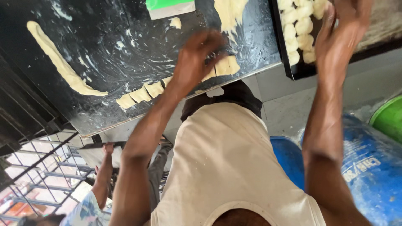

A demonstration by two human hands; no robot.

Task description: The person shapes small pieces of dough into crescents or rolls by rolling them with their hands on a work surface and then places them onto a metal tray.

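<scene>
Dough pieces (167,83) are lying in a row across the black tabletop (104,46), running left to right; left hand (197,58) is pressing closed on one, right hand (341,37) is hovering open by the tray (289,71) of dough balls (299,29)

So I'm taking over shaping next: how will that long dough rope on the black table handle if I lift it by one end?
The long dough rope would probably sag and stretch, since it already lies in a soft, uneven curve. It may stick: white smears cover the black table. The cut dough pieces near the left hand keep their shape, so short lengths likely lift more easily.
</scene>
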